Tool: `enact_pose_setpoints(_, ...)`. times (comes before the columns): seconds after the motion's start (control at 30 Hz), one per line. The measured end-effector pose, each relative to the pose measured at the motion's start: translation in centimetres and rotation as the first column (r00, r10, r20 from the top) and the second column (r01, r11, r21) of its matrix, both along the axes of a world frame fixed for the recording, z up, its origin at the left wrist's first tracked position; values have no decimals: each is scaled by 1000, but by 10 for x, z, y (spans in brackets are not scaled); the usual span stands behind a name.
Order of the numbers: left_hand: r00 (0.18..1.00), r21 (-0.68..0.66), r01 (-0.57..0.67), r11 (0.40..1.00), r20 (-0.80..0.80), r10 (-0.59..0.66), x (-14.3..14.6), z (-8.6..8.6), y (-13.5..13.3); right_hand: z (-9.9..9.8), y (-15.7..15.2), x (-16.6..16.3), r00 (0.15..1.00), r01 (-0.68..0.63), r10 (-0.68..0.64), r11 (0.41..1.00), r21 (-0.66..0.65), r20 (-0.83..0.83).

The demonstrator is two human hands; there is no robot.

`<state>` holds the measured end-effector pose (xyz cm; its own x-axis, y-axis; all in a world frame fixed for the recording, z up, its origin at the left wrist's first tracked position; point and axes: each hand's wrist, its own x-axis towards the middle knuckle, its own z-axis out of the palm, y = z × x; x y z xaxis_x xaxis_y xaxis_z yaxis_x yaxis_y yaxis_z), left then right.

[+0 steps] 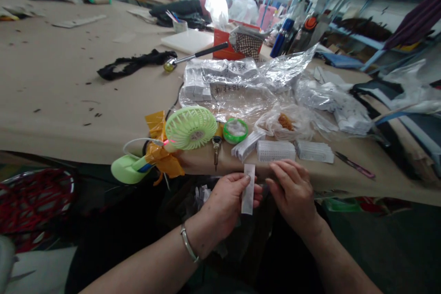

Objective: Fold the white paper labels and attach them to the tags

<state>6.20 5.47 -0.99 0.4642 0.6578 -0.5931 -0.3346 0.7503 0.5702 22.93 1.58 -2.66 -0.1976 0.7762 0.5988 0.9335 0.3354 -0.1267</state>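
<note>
My left hand (223, 200) is closed, its thumb pinching a white label strip (248, 195) upright just off the table's front edge. To its right, my right hand (295, 193) has its thumb and fingers apart and holds nothing that I can see. Its fingertips are near the front of a stack of printed white labels (275, 150). A looser bundle of labels (247, 145) lies left of that stack, and another label stack (314, 151) lies to the right. A soldering iron (216, 151) points toward me from the table edge.
A green fan (191, 127) is fixed with orange tape (165, 160) at the table edge. Beside it sits a green tub with white fluff (235, 130). Tweezers (354, 165) lie at the right. Plastic-wrapped label bundles (220, 71) and a hammer-like tool (196, 55) lie farther back.
</note>
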Motion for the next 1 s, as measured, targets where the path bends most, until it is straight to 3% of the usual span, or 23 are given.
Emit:
enact_pose_setpoints(0.1,998,11,8,1000,-67,-7,0,-1,-2,-3,9,10,978,158,-153,987,-32,139)
enact_pose_setpoints(0.33,993,25,41,999,-113,-38,2,-3,-1,-8,10,16,990,106,-111,993,50,92)
enact_pose_setpoints(0.5,988,7,127,992,-84,-126,5,-3,1,-4,9,20,995,14,-4,995,97,-104)
enact_pose_setpoints(0.63,981,37,192,981,30,-193,5,-2,1,0,-1,6,942,-192,214,975,110,-258)
enact_pose_setpoints(0.77,976,80,159,984,140,-169,4,-1,-1,-5,-9,-7,901,-353,354,934,47,-250)
enact_pose_setpoints(1.0,976,72,133,988,166,-143,1,-2,-5,-12,-11,-7,886,-411,405,911,18,-226)
